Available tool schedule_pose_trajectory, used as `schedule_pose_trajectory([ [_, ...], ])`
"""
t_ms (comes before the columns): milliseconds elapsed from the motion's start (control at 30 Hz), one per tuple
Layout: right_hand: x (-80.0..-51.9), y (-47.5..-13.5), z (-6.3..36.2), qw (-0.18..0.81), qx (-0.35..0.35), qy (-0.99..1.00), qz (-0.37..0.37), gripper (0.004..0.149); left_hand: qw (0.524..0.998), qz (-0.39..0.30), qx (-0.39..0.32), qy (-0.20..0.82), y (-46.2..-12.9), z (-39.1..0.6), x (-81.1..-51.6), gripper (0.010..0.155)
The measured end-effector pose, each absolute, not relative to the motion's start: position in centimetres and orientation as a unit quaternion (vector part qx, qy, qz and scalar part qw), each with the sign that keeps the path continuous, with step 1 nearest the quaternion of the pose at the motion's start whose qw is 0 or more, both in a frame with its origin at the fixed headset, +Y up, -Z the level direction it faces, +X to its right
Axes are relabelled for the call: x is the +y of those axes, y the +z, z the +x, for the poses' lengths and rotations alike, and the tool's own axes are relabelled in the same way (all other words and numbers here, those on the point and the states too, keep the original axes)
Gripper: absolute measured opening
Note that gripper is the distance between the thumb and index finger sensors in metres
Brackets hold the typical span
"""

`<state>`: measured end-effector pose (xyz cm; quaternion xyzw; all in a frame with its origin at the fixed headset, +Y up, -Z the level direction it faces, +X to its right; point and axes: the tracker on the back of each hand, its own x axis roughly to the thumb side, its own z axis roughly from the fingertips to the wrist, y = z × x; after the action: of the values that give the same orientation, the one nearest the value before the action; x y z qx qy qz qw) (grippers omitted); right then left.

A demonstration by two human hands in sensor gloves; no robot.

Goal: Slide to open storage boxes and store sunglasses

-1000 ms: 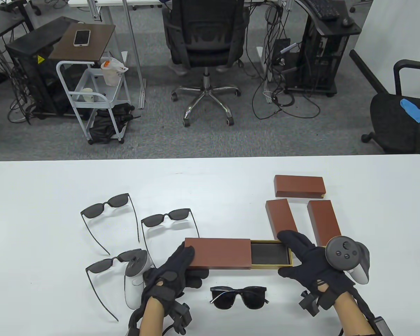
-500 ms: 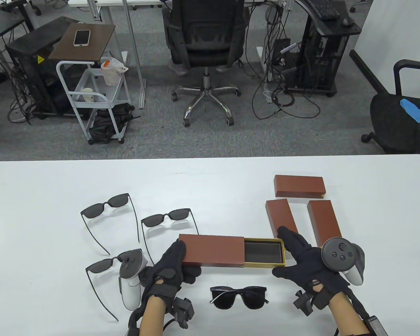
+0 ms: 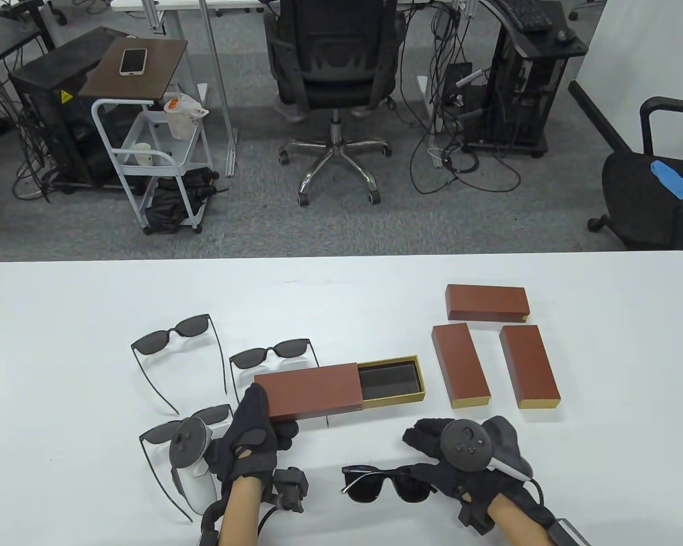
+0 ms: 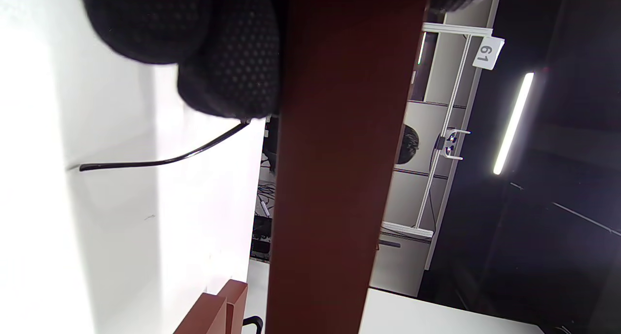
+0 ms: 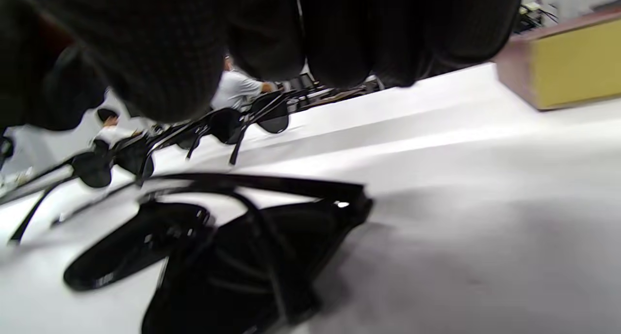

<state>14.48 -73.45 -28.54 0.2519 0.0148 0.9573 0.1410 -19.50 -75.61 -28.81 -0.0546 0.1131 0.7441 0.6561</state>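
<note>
The folded black plastic sunglasses (image 3: 388, 482) are lying at the white table's (image 3: 62, 307) near edge, long axis along it, being reached over by the right hand (image 3: 461, 455), fingers curled just above, nothing visibly gripped. The half-open brown sliding storage box (image 3: 336, 387) is being held at its left end by the left hand (image 3: 250, 438), drawer facing right.

Beyond the white table (image 3: 62, 318) a black office chair (image 3: 333, 74) stands on grey carpet, with a white trolley (image 3: 148, 159) and a phone (image 3: 133, 61) on a brown side table (image 3: 148, 79) to its left.
</note>
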Motion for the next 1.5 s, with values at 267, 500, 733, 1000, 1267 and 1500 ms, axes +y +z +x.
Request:
schedule_pose_trajectory([
  [267, -74.2, -27.1, 10.6, 0.036, -0.035, 0.951, 0.305, 0.044, 0.662, -0.063, 0.110, 0.739, -29.1, -19.3, -75.9, 0.078],
  [500, -74.5, -26.6, 9.8, -0.007, -0.048, 0.948, 0.315, 0.043, 0.655, -0.074, 0.111, 0.744, -29.3, -19.4, -76.3, 0.078],
  [733, -74.8, -26.6, 9.6, -0.023, -0.038, 0.948, 0.316, 0.039, 0.652, -0.078, 0.114, 0.745, -29.3, -19.4, -76.4, 0.078],
  [1000, -74.5, -26.7, 9.9, -0.014, -0.039, 0.949, 0.312, 0.039, 0.652, -0.077, 0.113, 0.746, -29.3, -19.4, -76.4, 0.078],
  [1267, -70.2, -26.7, 11.4, 0.001, -0.095, 0.952, 0.292, 0.039, 0.653, -0.077, 0.116, 0.744, -29.3, -19.4, -76.4, 0.078],
  [1500, -64.0, -27.1, 13.5, -0.004, -0.143, 0.952, 0.272, 0.038, 0.655, -0.079, 0.121, 0.742, -29.3, -19.4, -76.5, 0.078],
])
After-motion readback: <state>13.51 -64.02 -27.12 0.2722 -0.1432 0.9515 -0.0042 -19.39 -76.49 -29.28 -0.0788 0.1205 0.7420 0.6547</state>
